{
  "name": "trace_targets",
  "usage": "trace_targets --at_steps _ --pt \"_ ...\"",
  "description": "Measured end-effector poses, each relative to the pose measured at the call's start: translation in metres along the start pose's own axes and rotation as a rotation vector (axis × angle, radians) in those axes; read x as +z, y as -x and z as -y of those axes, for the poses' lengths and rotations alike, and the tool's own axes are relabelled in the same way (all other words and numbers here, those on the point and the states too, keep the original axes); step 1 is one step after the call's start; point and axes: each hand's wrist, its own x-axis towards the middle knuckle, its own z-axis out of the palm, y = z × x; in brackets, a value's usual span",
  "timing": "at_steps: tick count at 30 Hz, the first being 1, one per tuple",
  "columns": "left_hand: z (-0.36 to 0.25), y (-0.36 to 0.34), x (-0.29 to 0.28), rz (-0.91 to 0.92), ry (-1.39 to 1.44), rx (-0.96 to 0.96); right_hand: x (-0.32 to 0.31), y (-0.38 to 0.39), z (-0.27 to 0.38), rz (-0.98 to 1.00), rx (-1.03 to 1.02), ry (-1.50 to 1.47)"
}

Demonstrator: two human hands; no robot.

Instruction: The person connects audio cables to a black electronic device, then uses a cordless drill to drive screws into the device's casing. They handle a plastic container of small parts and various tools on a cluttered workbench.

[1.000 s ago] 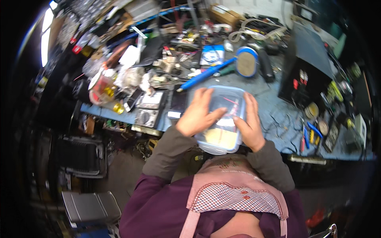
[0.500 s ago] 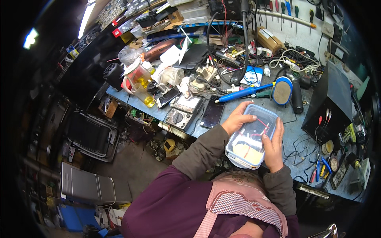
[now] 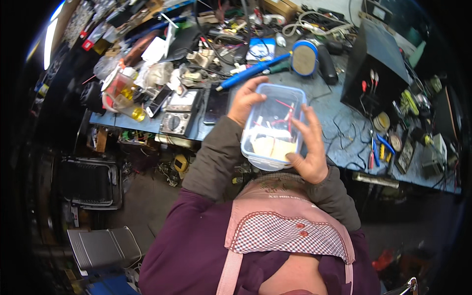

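Note:
A clear plastic food container (image 3: 271,114) with a blue edge is held over the front of the bench, tilted toward me. Red wires and small white pieces show inside, with a pale yellow piece at the near end. My left hand (image 3: 244,102) grips its far left corner, thumb over the edge. Along its right side lies my right hand (image 3: 312,145), its fingers stretched and its thumb pressed to the near right corner. Glare on the clear plastic makes it hard to tell whether a lid is on.
Left of the container are an analogue multimeter (image 3: 178,114) and a dark phone (image 3: 215,104). Behind it lie a blue soldering pump (image 3: 254,72) and an oval blue-rimmed pad (image 3: 305,58). To the right stand a black box (image 3: 376,64) and blue-handled pliers (image 3: 385,143).
The view has shifted, so the bench sits higher and further left. My right thumb has slid from the container's top to its near right corner. Both hands still hold it.

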Motion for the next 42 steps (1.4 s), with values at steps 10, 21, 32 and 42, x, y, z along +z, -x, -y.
trace_targets --at_steps 10,21,32,42 --pt "-0.01 0.005 0.016 0.083 -0.104 -0.037 -0.001 0.021 0.015 0.188 -0.019 0.075" --pt "-0.021 0.026 0.025 0.091 -0.068 0.047 0.003 0.024 0.009 0.129 -0.161 0.221" --pt "-0.012 0.029 0.012 -0.023 -0.198 0.016 0.01 0.025 0.002 0.084 -0.17 0.178" --pt "-0.03 -0.007 -0.001 0.018 -0.579 -0.051 0.009 0.033 0.001 0.079 -0.141 0.192"
